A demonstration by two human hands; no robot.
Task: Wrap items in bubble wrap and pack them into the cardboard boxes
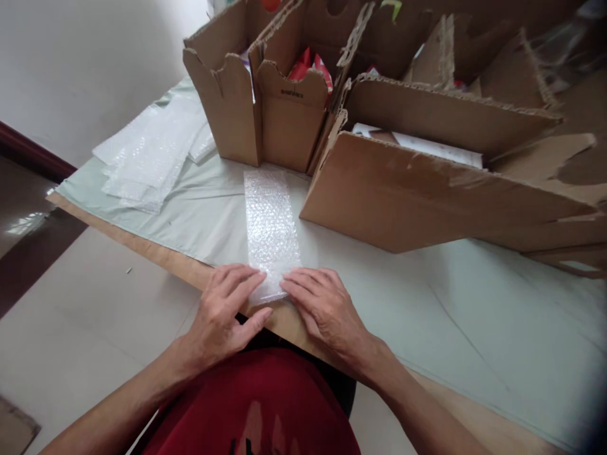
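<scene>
A clear bubble wrap pouch (271, 221) lies flat on the cloth-covered table, its near end close to the table edge. My left hand (227, 306) rests on the pouch's near left corner, fingers stretched out and the thumb apart, pointing inward. On the opposite side, my right hand (325, 306) lays its fingertips on the near right edge of the pouch. Its thumb is partly hidden under the hand. Between the two hands the pouch's near end shows as a smooth, narrow strip.
Several loose bubble wrap pouches (152, 148) are heaped at the left. Cardboard bins (294, 129) stand behind the pouch, with red packets (303, 65) in one. A larger cardboard bin (427, 196) at the right holds a flat white box (422, 146). The wooden table edge (175, 259) runs diagonally.
</scene>
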